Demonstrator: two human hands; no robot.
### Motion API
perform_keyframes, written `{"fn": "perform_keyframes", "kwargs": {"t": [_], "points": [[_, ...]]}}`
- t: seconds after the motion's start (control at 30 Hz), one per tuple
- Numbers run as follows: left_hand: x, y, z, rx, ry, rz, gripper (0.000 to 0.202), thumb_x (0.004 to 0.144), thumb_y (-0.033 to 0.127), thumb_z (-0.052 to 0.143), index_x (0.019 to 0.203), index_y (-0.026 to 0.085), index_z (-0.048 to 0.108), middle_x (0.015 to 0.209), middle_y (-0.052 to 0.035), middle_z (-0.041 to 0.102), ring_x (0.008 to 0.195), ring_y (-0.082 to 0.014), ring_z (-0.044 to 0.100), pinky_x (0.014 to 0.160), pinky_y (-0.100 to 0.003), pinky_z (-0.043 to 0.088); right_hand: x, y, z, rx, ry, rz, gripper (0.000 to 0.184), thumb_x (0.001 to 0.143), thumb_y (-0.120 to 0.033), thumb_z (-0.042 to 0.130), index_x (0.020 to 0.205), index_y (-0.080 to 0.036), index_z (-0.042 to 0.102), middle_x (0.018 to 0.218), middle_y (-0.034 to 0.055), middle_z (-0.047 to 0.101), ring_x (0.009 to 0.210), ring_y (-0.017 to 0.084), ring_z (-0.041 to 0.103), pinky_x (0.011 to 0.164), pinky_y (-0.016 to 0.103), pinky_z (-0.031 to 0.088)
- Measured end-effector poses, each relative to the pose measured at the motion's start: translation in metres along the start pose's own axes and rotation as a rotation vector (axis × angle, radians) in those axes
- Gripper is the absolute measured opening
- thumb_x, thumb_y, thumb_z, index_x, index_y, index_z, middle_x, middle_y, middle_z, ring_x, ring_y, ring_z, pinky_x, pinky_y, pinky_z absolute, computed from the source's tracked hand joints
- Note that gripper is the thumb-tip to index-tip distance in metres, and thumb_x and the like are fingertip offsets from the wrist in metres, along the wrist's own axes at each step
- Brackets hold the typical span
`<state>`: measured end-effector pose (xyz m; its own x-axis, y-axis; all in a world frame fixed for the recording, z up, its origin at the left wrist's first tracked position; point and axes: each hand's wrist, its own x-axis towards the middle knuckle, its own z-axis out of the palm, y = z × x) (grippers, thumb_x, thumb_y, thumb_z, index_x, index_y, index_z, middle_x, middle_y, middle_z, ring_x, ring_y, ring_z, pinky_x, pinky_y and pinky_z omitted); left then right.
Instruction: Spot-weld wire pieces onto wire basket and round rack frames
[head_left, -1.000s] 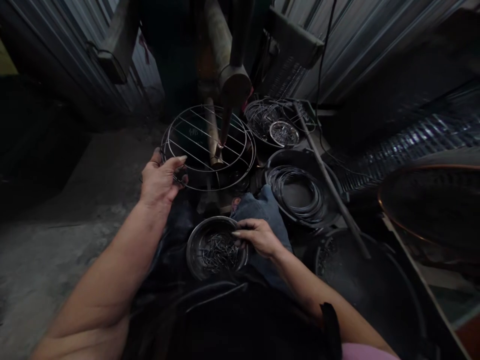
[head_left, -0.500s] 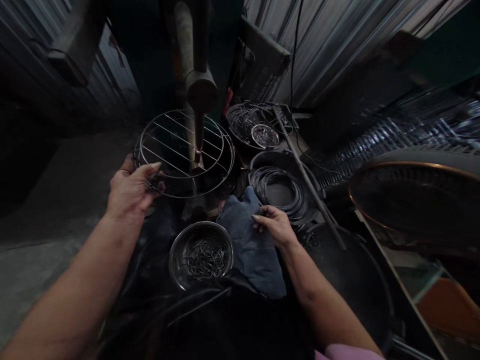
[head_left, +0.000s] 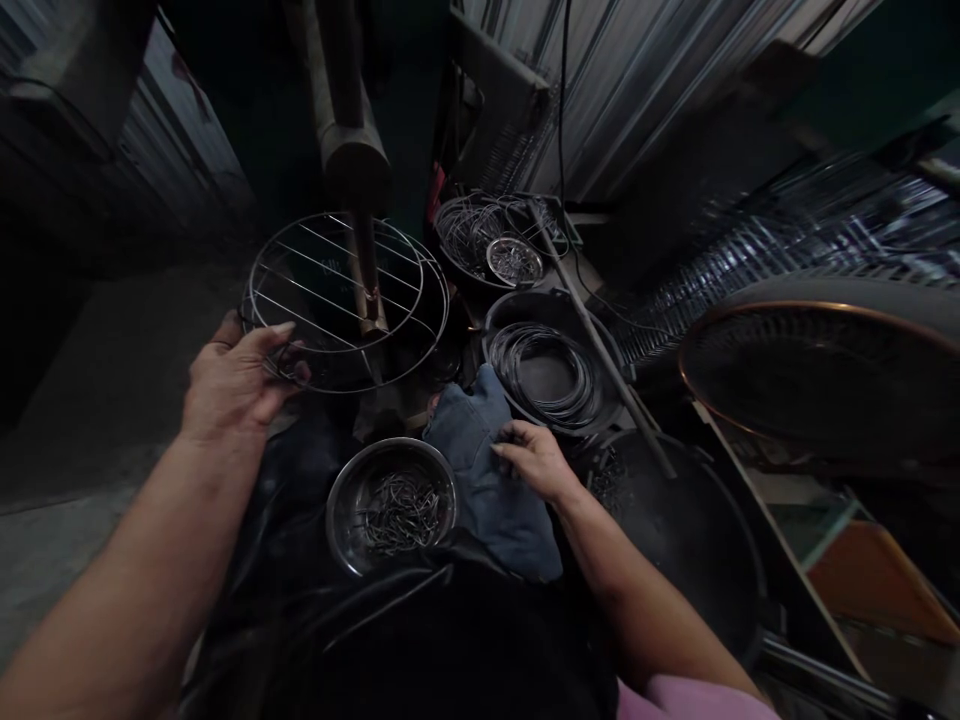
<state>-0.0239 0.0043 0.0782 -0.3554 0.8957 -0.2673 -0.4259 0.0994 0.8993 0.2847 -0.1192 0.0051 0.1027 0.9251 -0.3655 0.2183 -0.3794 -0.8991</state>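
Left hand (head_left: 244, 378): gripping rack (head_left: 322, 268) rim | Rack: at rod (head_left: 365, 250) tip, beyond bowl (head_left: 335, 510) | Right hand (head_left: 531, 460): fingers narrowed over cloth (head_left: 480, 470), grip contents cannot be determined | Bowl: contains wire pieces (head_left: 401, 512), beside cloth.

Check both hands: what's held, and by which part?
Left hand: round wire rack, held at the near-left of its rim. Right hand: over the blue cloth; whether it pinches anything small can't be told.

Pink right sleeve (head_left: 686, 697); creased, glossy black lap covering (head_left: 450, 640)
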Motion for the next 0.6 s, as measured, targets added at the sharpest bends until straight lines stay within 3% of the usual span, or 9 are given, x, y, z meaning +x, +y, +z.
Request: {"fn": "perform_keyframes", "kwargs": {"t": [0.1, 0.27, 0.47, 0.6], "points": [[0.002, -0.001, -0.002, -0.005, -0.004, -0.006, 0.034, 0.057, 0.002, 0.067, 0.085, 0.015, 0.054, 0.065, 0.0024, 0.059, 0.052, -0.0141, 0.06, 0.042, -0.026, 0.052, -0.002, -0.003, 0.0, 0.142, 0.044, 0.012, 0.024, 0.058, -0.033, 0.071, 0.071, -0.017, 0.057, 0.047, -0.0048, 0.055, 0.039, 0.011, 0.051, 0.038, 0.02, 0.036], [0.007, -0.003, -0.006, -0.035, -0.003, -0.015, 0.04, 0.052, 0.002, 0.069, 0.087, 0.016, 0.054, 0.065, 0.0027, 0.06, 0.052, -0.0149, 0.06, 0.041, -0.028, 0.052, -0.002, -0.005, -0.003, 0.354, 0.081, 0.019, 0.032, 0.054, -0.029, 0.078, 0.079, -0.016, 0.065, 0.06, 0.0001, 0.066, 0.048, 0.013, 0.061, 0.043, 0.02, 0.042], [0.006, -0.004, -0.005, -0.044, -0.024, 0.001, 0.04, 0.052, 0.002, 0.07, 0.085, 0.016, 0.052, 0.062, 0.0035, 0.058, 0.053, -0.0143, 0.06, 0.043, -0.025, 0.051, 0.002, 0.014, -0.007, 0.237, 0.163, 0.047, 0.034, 0.049, -0.033, 0.082, 0.074, -0.013, 0.071, 0.057, 0.0024, 0.066, 0.049, 0.015, 0.062, 0.043, 0.021, 0.041], [0.006, -0.001, -0.003, -0.043, 0.021, -0.033, 0.044, 0.049, 0.002, 0.07, 0.085, 0.019, 0.05, 0.061, 0.0043, 0.057, 0.054, -0.0161, 0.06, 0.043, -0.025, 0.05, 0.019, -0.014, 0.002, 0.183, 0.071, -0.078, 0.031, 0.057, -0.037, 0.08, 0.076, -0.013, 0.073, 0.053, 0.0027, 0.065, 0.048, 0.015, 0.06, 0.046, 0.024, 0.044]]}}
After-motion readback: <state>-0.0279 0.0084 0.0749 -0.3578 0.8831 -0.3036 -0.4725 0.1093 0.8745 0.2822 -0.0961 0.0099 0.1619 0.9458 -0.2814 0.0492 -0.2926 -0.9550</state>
